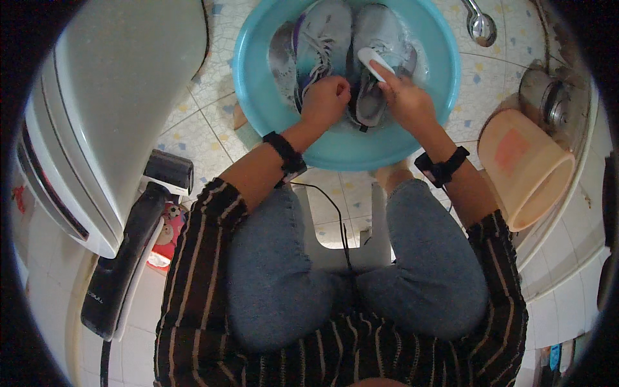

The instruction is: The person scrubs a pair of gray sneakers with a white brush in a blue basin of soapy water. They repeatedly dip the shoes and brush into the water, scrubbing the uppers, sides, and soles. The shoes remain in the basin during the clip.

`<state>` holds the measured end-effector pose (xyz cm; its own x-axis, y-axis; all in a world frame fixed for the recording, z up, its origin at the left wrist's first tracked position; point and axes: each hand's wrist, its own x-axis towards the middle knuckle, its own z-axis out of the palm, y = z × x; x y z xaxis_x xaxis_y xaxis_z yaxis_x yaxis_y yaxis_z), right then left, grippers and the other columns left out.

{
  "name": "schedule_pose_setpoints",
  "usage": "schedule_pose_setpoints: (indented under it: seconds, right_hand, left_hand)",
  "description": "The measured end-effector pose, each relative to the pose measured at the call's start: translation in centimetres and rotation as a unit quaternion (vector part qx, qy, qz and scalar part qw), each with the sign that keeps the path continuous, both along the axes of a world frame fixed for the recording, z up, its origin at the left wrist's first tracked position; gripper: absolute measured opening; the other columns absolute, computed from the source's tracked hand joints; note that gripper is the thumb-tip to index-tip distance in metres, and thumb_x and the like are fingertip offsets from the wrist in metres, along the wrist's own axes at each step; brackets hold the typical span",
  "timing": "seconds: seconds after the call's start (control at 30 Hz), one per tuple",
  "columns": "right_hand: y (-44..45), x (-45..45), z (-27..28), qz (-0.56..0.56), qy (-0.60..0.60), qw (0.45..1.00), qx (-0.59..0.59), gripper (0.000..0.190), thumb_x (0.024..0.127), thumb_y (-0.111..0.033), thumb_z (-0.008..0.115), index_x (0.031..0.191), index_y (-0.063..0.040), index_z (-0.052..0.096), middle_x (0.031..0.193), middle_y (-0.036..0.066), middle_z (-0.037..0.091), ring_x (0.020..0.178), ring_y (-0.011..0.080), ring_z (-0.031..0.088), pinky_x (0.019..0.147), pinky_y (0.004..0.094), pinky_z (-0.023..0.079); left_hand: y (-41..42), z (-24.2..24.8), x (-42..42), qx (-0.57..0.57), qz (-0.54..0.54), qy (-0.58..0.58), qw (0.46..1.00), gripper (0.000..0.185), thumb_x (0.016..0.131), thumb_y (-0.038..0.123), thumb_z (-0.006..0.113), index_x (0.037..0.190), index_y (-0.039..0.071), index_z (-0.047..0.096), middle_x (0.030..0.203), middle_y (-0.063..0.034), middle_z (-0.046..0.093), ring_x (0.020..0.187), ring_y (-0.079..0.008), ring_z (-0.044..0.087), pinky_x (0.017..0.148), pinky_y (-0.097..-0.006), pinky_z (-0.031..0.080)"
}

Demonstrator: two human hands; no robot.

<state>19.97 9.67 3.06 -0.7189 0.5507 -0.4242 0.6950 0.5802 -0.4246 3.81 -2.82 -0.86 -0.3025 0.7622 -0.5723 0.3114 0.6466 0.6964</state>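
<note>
A pair of wet lace-up sneakers lies side by side in a turquoise plastic basin (437, 113) with sudsy water. My right hand (411, 104) grips a white-backed brush (375, 63), which rests against the right sneaker (379, 29) around its laces. The brush's underside is hidden. Over the ankle opening of the left sneaker (329, 24), my left hand (326, 99) is curled; whether its fingers grip the shoe is hidden. Grey material (283, 67), perhaps an insole, lies in the water beside the left sneaker.
A white appliance (135, 72) stands at left, with a black and white floor washer (128, 256) beside it. An orange plastic bucket (527, 169) lies tipped on the right. A chrome shower head (482, 30) rests on the tiled floor beyond the basin. Between my legs, a black cable (338, 208) hangs.
</note>
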Motion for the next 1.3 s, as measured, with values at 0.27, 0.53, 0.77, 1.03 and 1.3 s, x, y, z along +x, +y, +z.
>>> schedule_pose_setpoints:
  seconds: [0.27, 0.53, 0.77, 1.03, 1.3]
  right_hand:
    - [1.7, 0.9, -4.5, -0.058, 0.084, 0.992, -0.068, 0.043, 0.099, -0.034, 0.043, 0.142, -0.031, 0.04, 0.094, 0.024, 0.064, 0.086, 0.0446, 0.06, 0.074, 0.0519, 0.048]
    - [1.8, 1.3, -5.3, -0.068, 0.141, 0.985, -0.077, 0.045, 0.099, -0.035, 0.043, 0.143, -0.03, 0.039, 0.097, 0.024, 0.065, 0.088, 0.0451, 0.06, 0.076, 0.0504, 0.048]
    - [0.8, 0.3, -3.9, -0.15, 0.045, 0.97, -0.185, 0.067, 0.09, -0.034, 0.059, 0.149, -0.025, 0.027, 0.097, 0.023, 0.065, 0.081, 0.0414, 0.064, 0.075, 0.0443, 0.051]
    - [1.0, -1.0, -1.6, -0.486, 0.141, 0.731, -0.457, 0.054, 0.085, -0.008, 0.057, 0.136, -0.012, 0.039, 0.086, 0.006, 0.062, 0.06, 0.0116, 0.054, 0.048, 0.0232, 0.043]
    - [1.2, -2.9, 3.8, -0.48, 0.246, 0.684, -0.491, 0.049, 0.094, -0.019, 0.053, 0.14, -0.016, 0.035, 0.073, 0.0, 0.049, 0.048, 0.0061, 0.038, 0.043, 0.0216, 0.032]
  left_hand:
    - [0.3, 1.5, 2.4, -0.109, -0.055, -0.083, 0.989, 0.069, 0.083, 0.045, 0.065, 0.126, -0.005, 0.048, 0.106, -0.0239, 0.065, 0.099, -0.0384, 0.064, 0.085, -0.0425, 0.05]
    - [2.7, 1.2, 2.8, -0.159, -0.128, -0.083, 0.975, 0.078, 0.082, 0.037, 0.064, 0.138, -0.007, 0.03, 0.115, -0.0318, 0.059, 0.105, -0.0437, 0.06, 0.091, -0.046, 0.049]
    - [1.2, -1.5, 2.7, -0.089, 0.08, -0.203, 0.972, 0.089, 0.083, 0.019, 0.066, 0.15, 0.003, 0.01, 0.143, -0.025, 0.039, 0.129, -0.0356, 0.045, 0.105, -0.0391, 0.038]
    - [2.1, 0.4, 1.0, -0.142, 0.265, -0.499, 0.813, 0.08, 0.085, 0.023, 0.065, 0.15, 0.021, 0.017, 0.14, -0.0119, 0.042, 0.127, -0.027, 0.044, 0.105, -0.0444, 0.036]
    - [1.8, 4.8, -2.6, -0.018, 0.322, -0.571, 0.755, 0.069, 0.089, 0.03, 0.063, 0.144, 0.011, 0.027, 0.137, -0.0102, 0.044, 0.125, -0.0248, 0.045, 0.105, -0.0424, 0.035]
